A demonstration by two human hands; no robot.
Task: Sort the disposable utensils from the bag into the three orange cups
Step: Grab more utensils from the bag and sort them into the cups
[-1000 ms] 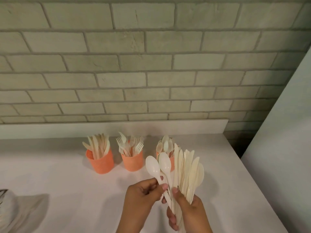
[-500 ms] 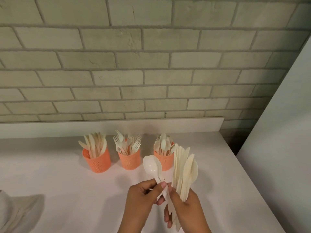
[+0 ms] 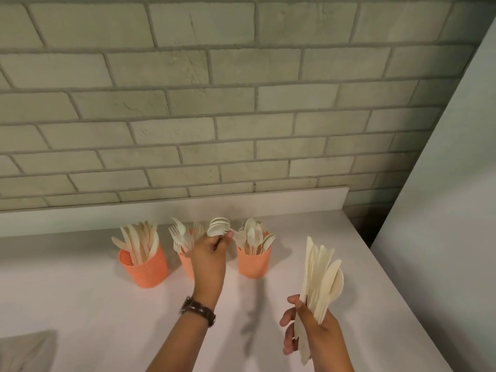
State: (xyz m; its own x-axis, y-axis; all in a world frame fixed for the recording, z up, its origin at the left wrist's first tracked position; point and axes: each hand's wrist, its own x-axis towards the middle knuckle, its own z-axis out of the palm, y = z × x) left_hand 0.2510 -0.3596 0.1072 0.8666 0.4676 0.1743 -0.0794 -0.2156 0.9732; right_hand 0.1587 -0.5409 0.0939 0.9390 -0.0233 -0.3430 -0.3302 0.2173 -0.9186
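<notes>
Spoons, pale cream plastic (image 3: 218, 228), pinched by left hand (image 3: 209, 261) beside spoon-filled orange perforated cup (image 3: 255, 264); bundle of cream plastic utensils (image 3: 319, 277) gripped in curled right hand (image 3: 311, 331).

A pale brick wall (image 3: 188, 103) is standing behind a white table (image 3: 80, 304).
Its grey-green bricks are running in offset rows from 9 to 2 o'clock; a low white ledge (image 3: 80, 216) is edging the table's far side; at 3 o'clock a smooth pale panel (image 3: 442, 210) is slanting upward, a dark gap (image 3: 359, 228) showing beside it.
</notes>
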